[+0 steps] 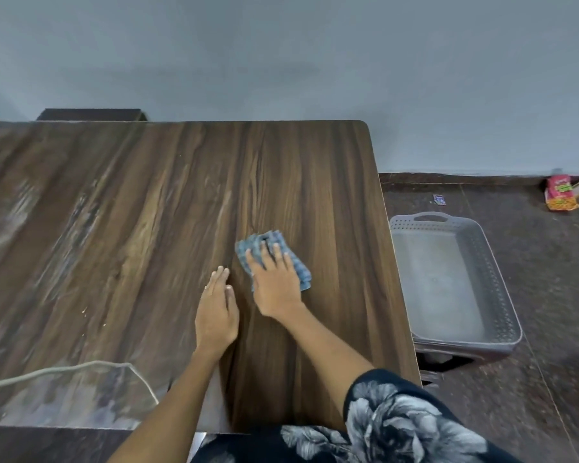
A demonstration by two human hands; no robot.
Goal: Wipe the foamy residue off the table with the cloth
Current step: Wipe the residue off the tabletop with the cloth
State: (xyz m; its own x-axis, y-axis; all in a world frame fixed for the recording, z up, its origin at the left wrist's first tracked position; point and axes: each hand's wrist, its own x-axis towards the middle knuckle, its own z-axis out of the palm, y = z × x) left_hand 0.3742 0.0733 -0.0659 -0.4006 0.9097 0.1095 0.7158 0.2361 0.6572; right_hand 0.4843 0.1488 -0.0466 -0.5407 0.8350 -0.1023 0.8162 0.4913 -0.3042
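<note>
A dark wood-grain table (147, 195) fills the left and middle of the view. Pale, smeary streaks of residue (30, 208) cover its left part. A blue checked cloth (278, 243), folded small, lies on the right part of the table. My right hand (276, 285) presses flat on the cloth with fingers spread. My left hand (216, 315) rests flat on the bare wood just left of the cloth, fingers together, holding nothing.
A grey plastic basket (495, 279) sits on a dark stool right of the table edge. A thin pale cord (81, 367) loops over the table's near left. Snack packets (560, 193) lie on the floor by the wall.
</note>
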